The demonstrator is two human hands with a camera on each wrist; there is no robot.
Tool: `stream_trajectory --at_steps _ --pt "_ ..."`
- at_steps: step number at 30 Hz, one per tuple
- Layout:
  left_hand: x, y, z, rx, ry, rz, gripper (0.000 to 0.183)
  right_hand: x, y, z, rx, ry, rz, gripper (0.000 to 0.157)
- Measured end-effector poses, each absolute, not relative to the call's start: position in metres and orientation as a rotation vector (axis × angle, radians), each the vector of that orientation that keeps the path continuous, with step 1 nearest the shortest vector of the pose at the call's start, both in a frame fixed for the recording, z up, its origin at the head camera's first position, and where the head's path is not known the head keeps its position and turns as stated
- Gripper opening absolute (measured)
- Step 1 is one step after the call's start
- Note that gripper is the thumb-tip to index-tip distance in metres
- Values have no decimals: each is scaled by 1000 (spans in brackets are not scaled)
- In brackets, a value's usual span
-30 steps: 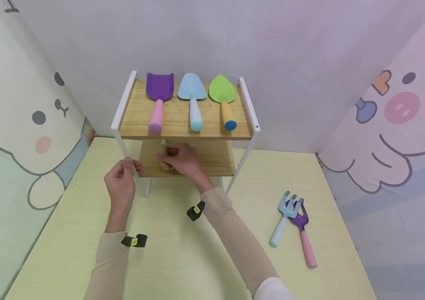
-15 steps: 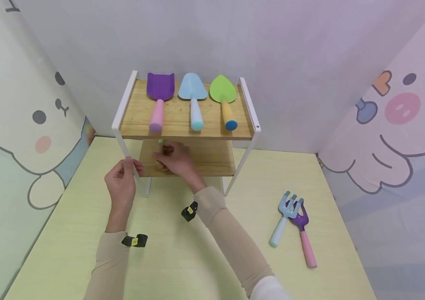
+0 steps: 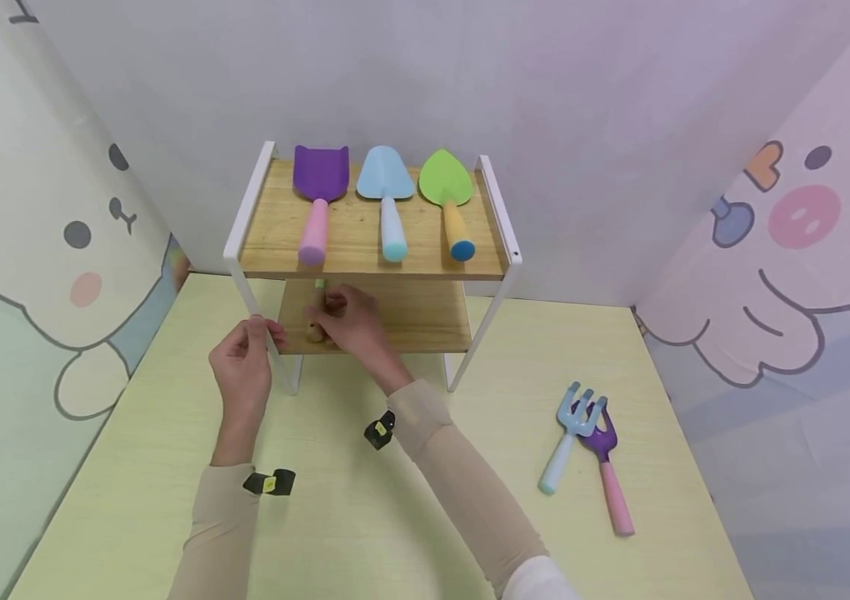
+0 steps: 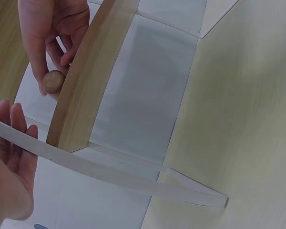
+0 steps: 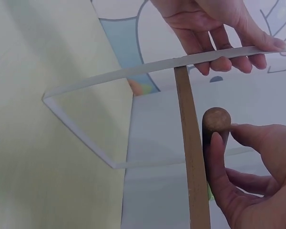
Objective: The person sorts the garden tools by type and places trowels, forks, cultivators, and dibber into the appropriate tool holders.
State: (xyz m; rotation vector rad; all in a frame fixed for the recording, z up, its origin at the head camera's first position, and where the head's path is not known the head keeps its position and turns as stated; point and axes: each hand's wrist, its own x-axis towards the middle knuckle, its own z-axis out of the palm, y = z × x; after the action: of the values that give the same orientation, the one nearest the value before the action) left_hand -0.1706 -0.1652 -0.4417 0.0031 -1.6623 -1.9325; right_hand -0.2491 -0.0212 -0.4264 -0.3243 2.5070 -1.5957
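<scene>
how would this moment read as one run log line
left hand: holds white post; right hand: pinches wooden handle at lower shelf; upper shelf: three trowels; table: blue fork overlapping purple fork

Behind the bare fingers [image 5: 216, 155], the left sleeve [image 3: 221, 525] and right sleeve [image 3: 462, 467] are beige and creased. At their finger-side ends sit small black blocks [image 3: 285, 480] [image 3: 375, 436] with yellow patches [image 3: 269, 483] [image 3: 381, 428]. White cloth [image 3: 541, 580] shows on the right, farthest from the fingers.

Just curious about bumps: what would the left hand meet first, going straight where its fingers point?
Probably the round-ended brown wooden handle pinched in the right hand, though depth is unclear.
</scene>
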Motion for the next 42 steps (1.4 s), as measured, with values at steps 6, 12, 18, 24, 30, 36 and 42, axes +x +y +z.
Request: stream_trajectory --at_steps 6,12,18,24,30,36,42 --pt "-171 -166 -442 12 -1674 -1926 41 -244 -11 -429 -396 2531 -1606 34" --pt "-178 -171 -455 17 -1686 -1903 41 -238 -1 -430 -503 2551 -1651 33" --pt "-183 -174 -466 27 -1675 -1912 39 -232 7 -433 -573 2559 -1715 29" --pt "-183 -175 -467 46 -1683 -1913 38 -227 16 -437 -632 2515 -1795 30" --pt "-185 -177 -470 61 -1703 -1891 37 -221 24 -441 -672 2470 -1872 31" --pt "-185 -176 -471 54 -1695 -1899 36 -217 33 -447 -716 2460 -1943 33" --pt "-185 -176 -472 62 -1692 -1904 36 -211 43 -454 -742 2471 -2000 33"
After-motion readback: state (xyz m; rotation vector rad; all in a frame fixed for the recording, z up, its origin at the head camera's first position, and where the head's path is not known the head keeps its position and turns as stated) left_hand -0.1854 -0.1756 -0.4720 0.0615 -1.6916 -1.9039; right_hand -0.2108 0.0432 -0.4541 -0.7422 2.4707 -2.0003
